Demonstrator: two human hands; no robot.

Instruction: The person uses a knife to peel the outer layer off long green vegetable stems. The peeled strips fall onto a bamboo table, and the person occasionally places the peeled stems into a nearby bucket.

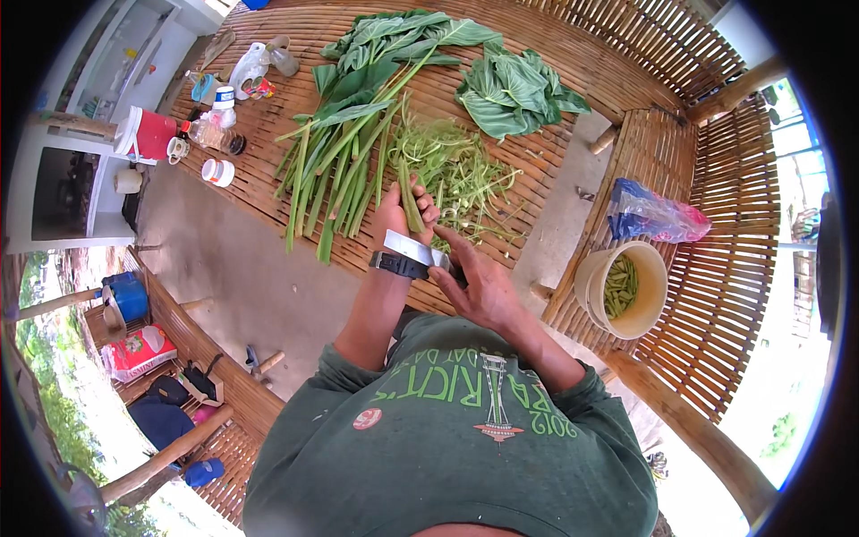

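So you're mid-trim: your left hand is closed around a green stalk held upright over the bamboo counter, right hand gripping the knife against it. Next, I'd guess, slice carefully away from your fingers.

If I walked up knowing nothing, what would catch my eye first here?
Probably the left hand gripping a green stalk at the centre, with the right hand holding a broad knife against it. Behind them, long green stems with big leaves and a heap of thin peelings cover the bamboo platform. At right, a pale bucket holds cut pieces.
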